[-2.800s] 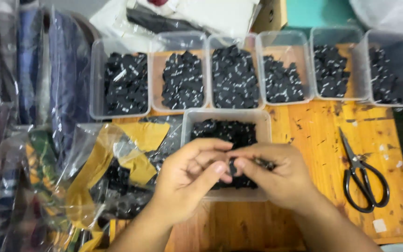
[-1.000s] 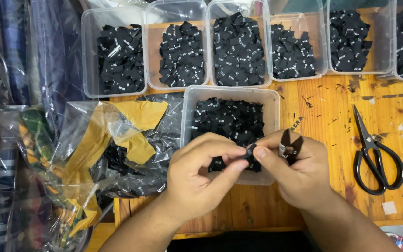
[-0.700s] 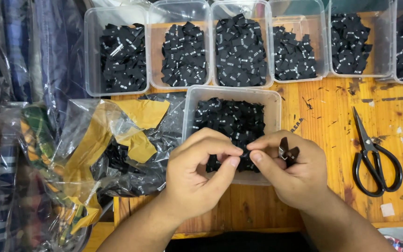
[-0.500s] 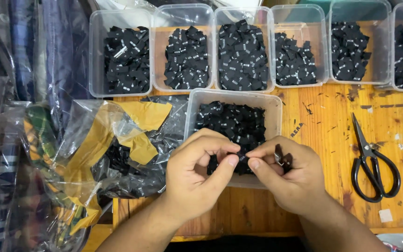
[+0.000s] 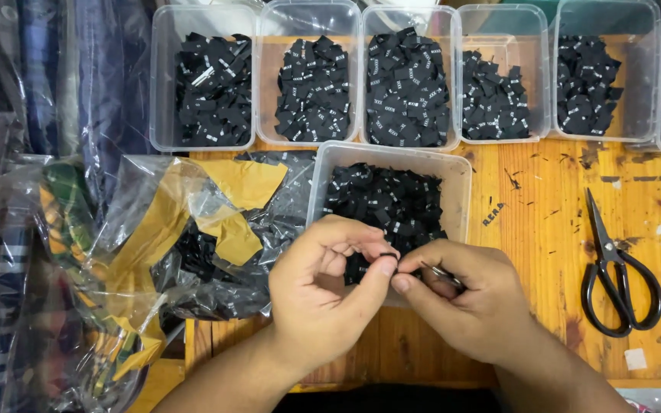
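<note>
Not much elbow room here tbh. The back of the wooden table (image 5: 545, 222) is walled off by a row of clear tubs (image 5: 311, 73) sitting side by side, all holding black labels. Another tub (image 5: 389, 199) sits just in front of them, right above both hands. The left side is blocked by crinkly plastic bags (image 5: 154, 245) spilling over the table edge. The only open patch is the bare wood to the right of the front tub, and black scissors (image 5: 620, 268) lie at its far side.
</note>
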